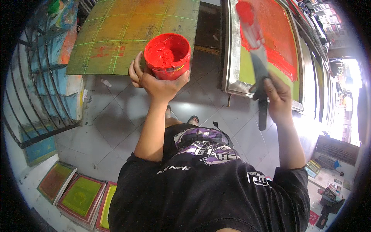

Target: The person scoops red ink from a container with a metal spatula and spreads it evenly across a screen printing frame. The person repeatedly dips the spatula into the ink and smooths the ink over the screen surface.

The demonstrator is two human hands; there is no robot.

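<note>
My left hand (160, 83) grips a small red tub (170, 72) from below and the side. Thick red ink (166, 54) lies inside it and coats its rim. In my right hand (276, 94) is a long spatula with a black handle (262, 112), its blade (253, 36) pointing up and away from me. Red ink covers the blade's far end, which is a little blurred. Behind the blade lies a metal-framed printing screen (234, 65), its mesh spread with red ink (276, 23) above a yellow-green strip. The spatula appears held above this screen; whether it touches cannot be told.
A stained printing board (116, 42) with green grid lines spans the far left. A black metal rack (42, 77) stands at the left edge. Several framed screens (81, 195) lean at the lower left. Tiled floor (116, 112) shows between the tables. Assorted items (332, 193) lie at the lower right.
</note>
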